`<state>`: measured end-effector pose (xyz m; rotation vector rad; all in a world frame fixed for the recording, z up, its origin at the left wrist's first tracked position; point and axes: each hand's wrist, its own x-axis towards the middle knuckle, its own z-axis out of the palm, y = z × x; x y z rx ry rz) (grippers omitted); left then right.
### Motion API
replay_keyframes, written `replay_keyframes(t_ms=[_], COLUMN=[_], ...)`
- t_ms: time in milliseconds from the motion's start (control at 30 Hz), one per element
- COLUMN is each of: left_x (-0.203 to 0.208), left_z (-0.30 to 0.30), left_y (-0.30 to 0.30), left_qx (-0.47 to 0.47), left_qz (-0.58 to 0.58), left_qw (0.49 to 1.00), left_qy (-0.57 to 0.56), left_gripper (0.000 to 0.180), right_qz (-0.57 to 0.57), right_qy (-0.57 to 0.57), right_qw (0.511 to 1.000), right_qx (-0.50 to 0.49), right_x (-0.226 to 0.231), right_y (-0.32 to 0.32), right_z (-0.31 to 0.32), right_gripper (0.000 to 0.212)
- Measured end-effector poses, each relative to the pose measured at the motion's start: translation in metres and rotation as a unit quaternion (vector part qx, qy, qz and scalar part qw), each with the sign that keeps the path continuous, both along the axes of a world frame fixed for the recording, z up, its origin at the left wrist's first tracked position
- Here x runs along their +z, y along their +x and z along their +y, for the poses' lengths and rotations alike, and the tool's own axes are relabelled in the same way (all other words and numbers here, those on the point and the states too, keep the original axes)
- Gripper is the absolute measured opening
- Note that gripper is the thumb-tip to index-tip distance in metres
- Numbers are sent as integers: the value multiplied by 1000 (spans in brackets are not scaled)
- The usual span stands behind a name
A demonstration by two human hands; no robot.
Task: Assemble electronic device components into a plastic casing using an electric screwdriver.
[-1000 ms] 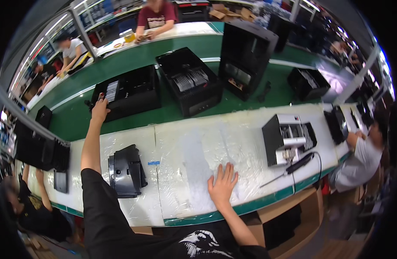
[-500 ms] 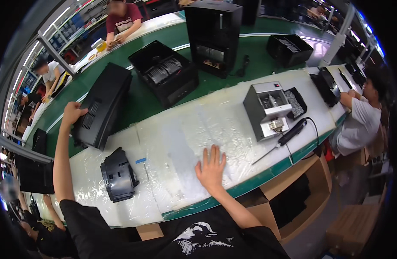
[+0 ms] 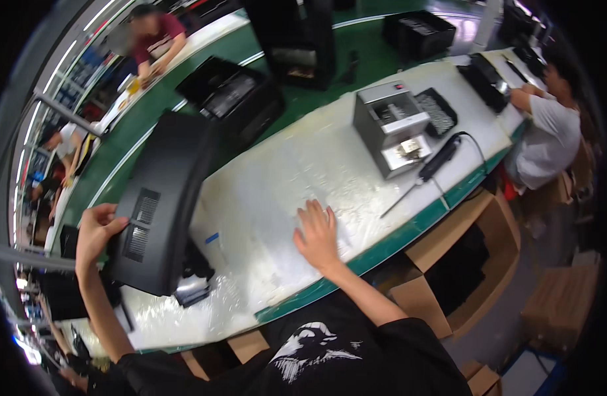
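Note:
My left hand [image 3: 100, 239] grips the left edge of a large black housing [image 3: 161, 191] with slotted vents. Its thumb lies beside the vents and its fingers curl round the edge. The housing is tilted, its near end over the white-covered bench [image 3: 264, 178]. A smaller black curved part [image 3: 194, 290] is mostly hidden beneath that near end. My right hand [image 3: 318, 239] holds nothing, its fingers stretched over the bench covering. To its right lies a corded black electric screwdriver [image 3: 438, 160], with a grey metal box-shaped device [image 3: 390, 125] behind it.
Black housings stand on the green conveyor [image 3: 356, 39], including an open one [image 3: 231, 99] and a tall one [image 3: 293, 39]. A black tray of small parts [image 3: 438, 112] sits beside the metal device. An open carton [image 3: 442, 270] stands below the bench edge. Co-workers sit around.
My left hand has pulled the housing from the conveyor toward me, so it now covers most of the curved part. My right hand stays spread over the bench. The view has shifted.

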<state>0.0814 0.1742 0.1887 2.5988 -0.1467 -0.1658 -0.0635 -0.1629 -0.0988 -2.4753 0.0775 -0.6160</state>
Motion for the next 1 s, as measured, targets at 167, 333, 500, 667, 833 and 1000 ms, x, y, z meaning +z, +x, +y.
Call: replay_keyframes(t_ms=[167, 333, 500, 667, 833, 1000], left_x=[-14, -33, -85, -113, -92, -116], left_z=[-45, -110, -148, -205, -156, -84], left_y=[-69, -115, -150, -185, -194, -202], left_qx=[-21, -129, -203, -236, -405, -267], left_qz=[62, 17, -42, -92, -4, 264], left_qw=[992, 991, 973, 967, 888, 926], left_qy=[-112, -26, -101, -36, -216, -35], left_gripper=[30, 29, 30, 29, 29, 36], right_qz=[45, 46, 49, 186, 151, 66], right_qy=[426, 497, 577, 634, 656, 603], right_qw=[885, 856, 815, 751, 730, 790], right_qx=[183, 136, -14, -13, 115, 86], right_x=[46, 83, 76, 78, 56, 60], right_y=[-18, -22, 0, 56, 65, 40], right_z=[26, 56, 38, 15, -12, -22], right_gripper=[53, 63, 63, 45, 55, 46])
